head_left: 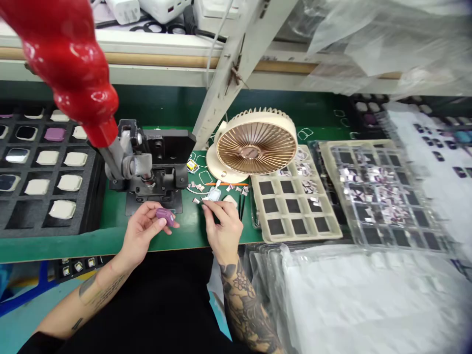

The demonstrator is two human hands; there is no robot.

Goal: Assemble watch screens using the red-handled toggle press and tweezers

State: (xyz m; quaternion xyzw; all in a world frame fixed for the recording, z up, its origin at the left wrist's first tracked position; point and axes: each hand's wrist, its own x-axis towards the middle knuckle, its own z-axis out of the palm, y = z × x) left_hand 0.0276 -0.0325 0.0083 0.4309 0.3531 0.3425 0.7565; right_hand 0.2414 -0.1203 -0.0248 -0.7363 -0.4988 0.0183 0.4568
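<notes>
My left hand [145,227] has its thumb and fingers closed round a small purple rounded case [165,217], tilted in front of the black clamp of a hand press [155,167]. To the right, my right hand [223,227] is in a pinch over the green bench; a thin dark tip shows at the fingertips, too small to name. Just beyond those fingers lies a pale, flat device with a white cable [214,193]. Small pinkish-white pieces [199,187] are scattered around it. A white rounded piece [230,200] lies partly hidden behind my right hand.
The press's red handle [73,64] hangs at upper left. A black foam tray [84,216] holds white, purple and dark cases. A round beige fan [254,142] stands behind my right hand. Compartment trays [295,237] [324,147] and plastic-wrapped stacks [361,295] lie at right.
</notes>
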